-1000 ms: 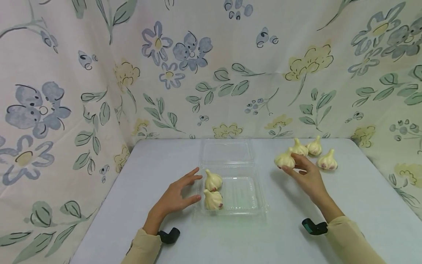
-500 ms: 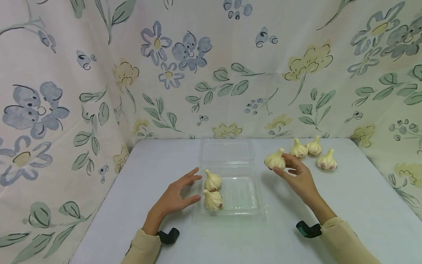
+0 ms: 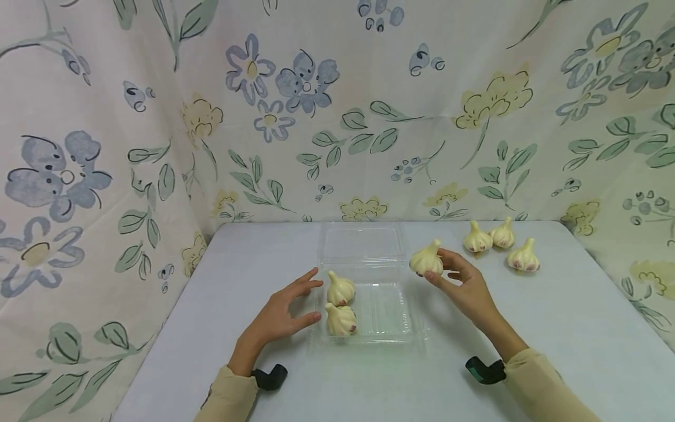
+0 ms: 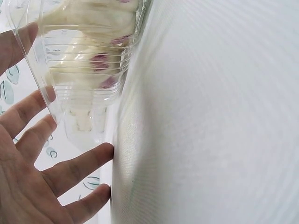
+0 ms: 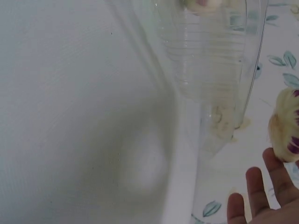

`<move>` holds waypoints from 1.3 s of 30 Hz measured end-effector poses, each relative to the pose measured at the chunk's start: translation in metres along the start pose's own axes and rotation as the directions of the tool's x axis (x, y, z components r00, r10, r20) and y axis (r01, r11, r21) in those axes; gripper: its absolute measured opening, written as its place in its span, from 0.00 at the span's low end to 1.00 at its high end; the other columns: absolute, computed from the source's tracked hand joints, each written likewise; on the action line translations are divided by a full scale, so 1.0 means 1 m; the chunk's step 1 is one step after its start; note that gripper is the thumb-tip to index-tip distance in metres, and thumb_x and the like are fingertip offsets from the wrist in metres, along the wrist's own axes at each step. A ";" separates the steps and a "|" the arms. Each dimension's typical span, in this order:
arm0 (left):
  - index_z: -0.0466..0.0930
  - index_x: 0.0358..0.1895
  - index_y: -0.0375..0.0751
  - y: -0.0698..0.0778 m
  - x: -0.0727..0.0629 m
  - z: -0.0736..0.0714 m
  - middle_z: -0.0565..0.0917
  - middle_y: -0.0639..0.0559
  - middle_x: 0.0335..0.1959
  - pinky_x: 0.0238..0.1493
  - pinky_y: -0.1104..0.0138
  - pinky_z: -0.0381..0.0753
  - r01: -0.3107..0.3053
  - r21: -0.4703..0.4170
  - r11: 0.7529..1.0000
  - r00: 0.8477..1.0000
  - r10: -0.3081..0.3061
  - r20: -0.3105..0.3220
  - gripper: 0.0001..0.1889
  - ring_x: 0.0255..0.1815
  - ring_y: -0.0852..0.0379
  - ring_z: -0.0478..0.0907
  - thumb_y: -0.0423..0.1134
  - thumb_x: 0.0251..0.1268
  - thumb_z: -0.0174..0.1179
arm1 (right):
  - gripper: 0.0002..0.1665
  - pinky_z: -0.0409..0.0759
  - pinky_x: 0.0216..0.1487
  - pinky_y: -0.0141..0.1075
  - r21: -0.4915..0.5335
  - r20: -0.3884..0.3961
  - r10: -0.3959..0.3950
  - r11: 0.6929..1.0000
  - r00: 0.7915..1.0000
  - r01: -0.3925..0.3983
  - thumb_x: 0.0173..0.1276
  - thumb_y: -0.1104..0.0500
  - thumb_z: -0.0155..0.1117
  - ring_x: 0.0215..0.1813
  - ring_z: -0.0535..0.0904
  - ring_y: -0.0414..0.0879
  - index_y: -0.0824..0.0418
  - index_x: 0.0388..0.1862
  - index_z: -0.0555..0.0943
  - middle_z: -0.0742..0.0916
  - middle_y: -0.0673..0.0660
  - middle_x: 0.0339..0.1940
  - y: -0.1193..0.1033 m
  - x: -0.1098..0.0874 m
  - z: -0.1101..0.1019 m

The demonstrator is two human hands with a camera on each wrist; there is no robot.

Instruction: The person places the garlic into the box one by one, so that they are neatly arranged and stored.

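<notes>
A clear plastic clamshell container lies unfolded on the table, its lid toward the back. Two garlic bulbs, one behind and one in front, sit along its left side. My left hand spreads its fingers at the container's left wall; in the left wrist view some fingertips touch the clear rim. Off the container's right back corner, my right hand pinches another garlic bulb above the table. That bulb is partly cut off at the edge of the right wrist view.
Three more garlic bulbs rest at the back right: one at left, one behind and one nearer. The white table ends at a floral curtain behind and at the sides.
My right hand has carried its garlic bulb leftward, away from the other loose bulbs and closer to the container. The left hand stays in place.
</notes>
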State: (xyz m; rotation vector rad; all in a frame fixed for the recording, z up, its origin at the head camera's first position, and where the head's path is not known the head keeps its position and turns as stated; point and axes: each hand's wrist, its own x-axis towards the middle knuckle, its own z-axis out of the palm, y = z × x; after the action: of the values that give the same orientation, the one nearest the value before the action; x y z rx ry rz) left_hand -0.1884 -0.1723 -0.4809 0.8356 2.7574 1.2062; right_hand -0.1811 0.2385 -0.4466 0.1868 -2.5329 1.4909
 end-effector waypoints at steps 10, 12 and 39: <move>0.72 0.73 0.54 0.001 -0.001 0.000 0.58 0.65 0.82 0.68 0.37 0.70 0.010 -0.001 1.000 1.000 -0.010 0.004 0.34 0.68 0.46 0.78 0.55 0.65 0.68 | 0.32 0.73 0.62 0.51 0.018 0.033 -0.006 1.000 0.999 0.005 0.70 0.51 0.70 0.55 0.73 0.24 0.57 0.70 0.75 0.85 0.58 0.58 -0.005 0.001 0.013; 0.72 0.73 0.53 0.001 -0.001 0.000 0.58 0.65 0.82 0.68 0.37 0.70 0.010 -0.003 1.000 1.000 -0.010 0.004 0.34 0.68 0.45 0.78 0.54 0.65 0.68 | 0.31 0.73 0.62 0.51 0.021 0.041 -0.013 1.000 0.999 0.012 0.70 0.51 0.71 0.55 0.74 0.26 0.56 0.70 0.75 0.85 0.57 0.58 -0.007 0.001 0.015; 0.72 0.73 0.54 0.002 -0.001 -0.001 0.58 0.65 0.82 0.68 0.37 0.70 0.015 -0.001 1.000 1.000 -0.015 0.010 0.34 0.68 0.45 0.78 0.56 0.65 0.68 | 0.34 0.68 0.64 0.62 -0.034 0.100 -0.126 0.991 0.987 0.130 0.62 0.49 0.78 0.64 0.73 0.50 0.48 0.67 0.78 0.84 0.53 0.63 -0.017 -0.007 0.049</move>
State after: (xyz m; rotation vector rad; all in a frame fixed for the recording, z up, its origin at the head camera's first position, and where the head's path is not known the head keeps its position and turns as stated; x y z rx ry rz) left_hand -0.1870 -0.1721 -0.4791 0.8176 2.7499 1.1968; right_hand -0.1761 0.1872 -0.4566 0.4184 -2.5696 1.4134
